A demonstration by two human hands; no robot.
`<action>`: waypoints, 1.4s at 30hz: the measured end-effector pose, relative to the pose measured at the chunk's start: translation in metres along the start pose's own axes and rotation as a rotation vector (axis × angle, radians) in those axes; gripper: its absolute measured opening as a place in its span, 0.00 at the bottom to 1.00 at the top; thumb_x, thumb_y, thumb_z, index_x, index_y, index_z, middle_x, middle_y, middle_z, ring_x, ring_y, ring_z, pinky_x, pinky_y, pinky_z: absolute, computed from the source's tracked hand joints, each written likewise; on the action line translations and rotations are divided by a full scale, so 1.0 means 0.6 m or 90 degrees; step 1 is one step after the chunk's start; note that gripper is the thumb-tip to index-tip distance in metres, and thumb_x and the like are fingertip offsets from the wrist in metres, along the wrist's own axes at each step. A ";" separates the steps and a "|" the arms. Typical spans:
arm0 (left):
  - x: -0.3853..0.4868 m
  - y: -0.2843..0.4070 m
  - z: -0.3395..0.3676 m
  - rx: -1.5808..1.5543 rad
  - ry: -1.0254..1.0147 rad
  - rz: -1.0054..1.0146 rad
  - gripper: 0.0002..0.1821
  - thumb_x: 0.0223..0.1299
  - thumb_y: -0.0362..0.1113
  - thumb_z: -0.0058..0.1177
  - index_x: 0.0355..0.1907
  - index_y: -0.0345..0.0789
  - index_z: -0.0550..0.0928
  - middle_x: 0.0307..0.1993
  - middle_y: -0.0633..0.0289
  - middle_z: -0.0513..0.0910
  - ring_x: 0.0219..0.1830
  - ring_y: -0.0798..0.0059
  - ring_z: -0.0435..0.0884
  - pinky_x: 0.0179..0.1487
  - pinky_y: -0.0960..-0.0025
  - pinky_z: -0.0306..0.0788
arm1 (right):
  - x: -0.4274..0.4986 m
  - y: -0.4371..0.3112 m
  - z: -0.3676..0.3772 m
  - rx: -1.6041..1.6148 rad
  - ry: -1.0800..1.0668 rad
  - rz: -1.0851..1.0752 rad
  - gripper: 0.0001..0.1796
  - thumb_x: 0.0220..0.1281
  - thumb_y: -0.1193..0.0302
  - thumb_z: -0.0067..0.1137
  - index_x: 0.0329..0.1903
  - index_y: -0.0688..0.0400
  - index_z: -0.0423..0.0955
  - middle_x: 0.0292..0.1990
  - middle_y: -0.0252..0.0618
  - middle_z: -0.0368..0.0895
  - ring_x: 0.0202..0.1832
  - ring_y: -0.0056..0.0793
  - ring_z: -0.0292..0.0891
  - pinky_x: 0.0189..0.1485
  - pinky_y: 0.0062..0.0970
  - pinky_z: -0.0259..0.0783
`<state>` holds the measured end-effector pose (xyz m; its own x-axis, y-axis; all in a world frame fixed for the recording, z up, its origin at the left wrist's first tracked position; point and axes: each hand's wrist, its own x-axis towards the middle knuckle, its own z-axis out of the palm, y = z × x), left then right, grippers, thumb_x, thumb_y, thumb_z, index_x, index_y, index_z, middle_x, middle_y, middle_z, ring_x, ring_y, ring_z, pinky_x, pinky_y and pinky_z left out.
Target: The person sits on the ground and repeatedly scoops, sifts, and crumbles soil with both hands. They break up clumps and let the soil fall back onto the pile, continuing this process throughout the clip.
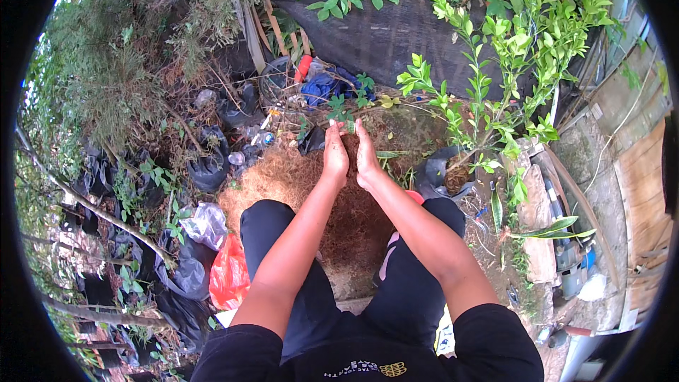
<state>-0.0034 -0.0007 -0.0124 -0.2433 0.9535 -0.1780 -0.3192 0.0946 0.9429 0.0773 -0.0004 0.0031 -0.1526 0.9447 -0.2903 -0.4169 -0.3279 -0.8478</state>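
Observation:
My left hand [336, 154] and my right hand [367, 154] reach forward, held on edge with palms facing each other and a narrow gap between them. Both are flat, with the fingers of each close together, and dark crumbs cling to the skin. Brown material shows in the gap; whether any of it is held is unclear. Under my wrists and between my knees spreads a heap of dark brown fibrous material [353, 228]. It runs into a paler mat of coir-like fibre [276, 178] at the left.
A black plastic grow bag [432, 172] with a leafy plant [504, 74] stands to the right. At left lie a red plastic bag [229, 273], a clear plastic bag [204, 225] and several black bags [209, 162]. Dark sheeting [392, 48] hangs ahead, with blue cloth-like material [326, 85] below.

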 end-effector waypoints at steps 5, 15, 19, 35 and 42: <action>0.006 -0.019 -0.007 0.006 0.001 -0.052 0.39 0.78 0.68 0.29 0.67 0.35 0.71 0.64 0.49 0.72 0.67 0.61 0.68 0.73 0.60 0.56 | 0.002 0.007 -0.005 -0.063 0.018 0.012 0.40 0.76 0.39 0.45 0.71 0.62 0.68 0.69 0.45 0.70 0.69 0.34 0.66 0.72 0.35 0.58; -0.032 0.032 -0.040 0.151 -0.054 0.205 0.27 0.78 0.53 0.48 0.61 0.29 0.76 0.60 0.52 0.79 0.65 0.64 0.75 0.71 0.67 0.61 | 0.007 -0.004 -0.029 0.073 0.029 0.134 0.44 0.74 0.32 0.35 0.70 0.59 0.67 0.63 0.42 0.75 0.65 0.35 0.71 0.69 0.39 0.63; -0.040 0.072 -0.057 0.296 -0.180 0.354 0.12 0.71 0.37 0.57 0.50 0.34 0.85 0.60 0.55 0.81 0.66 0.65 0.75 0.72 0.61 0.62 | -0.025 -0.036 -0.024 0.036 0.018 0.153 0.48 0.73 0.30 0.31 0.75 0.59 0.58 0.69 0.44 0.69 0.70 0.35 0.67 0.70 0.46 0.64; -0.074 0.126 -0.078 0.613 -0.220 0.606 0.12 0.49 0.39 0.71 0.40 0.48 0.93 0.60 0.66 0.83 0.68 0.55 0.72 0.72 0.52 0.66 | -0.049 -0.058 -0.013 0.003 -0.076 0.144 0.45 0.76 0.33 0.17 0.77 0.52 0.58 0.72 0.47 0.65 0.73 0.41 0.63 0.75 0.47 0.62; -0.074 0.127 -0.076 0.655 -0.197 0.614 0.08 0.50 0.42 0.71 0.35 0.49 0.93 0.60 0.70 0.83 0.70 0.56 0.70 0.72 0.52 0.65 | -0.012 -0.023 -0.032 0.017 -0.085 0.152 0.46 0.74 0.31 0.23 0.71 0.56 0.64 0.60 0.48 0.77 0.61 0.40 0.77 0.61 0.47 0.77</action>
<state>-0.0586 -0.0491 0.0544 0.2679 0.7739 0.5738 0.6729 -0.5766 0.4634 0.1013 -0.0025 0.0086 -0.3656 0.8318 -0.4177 -0.3785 -0.5428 -0.7497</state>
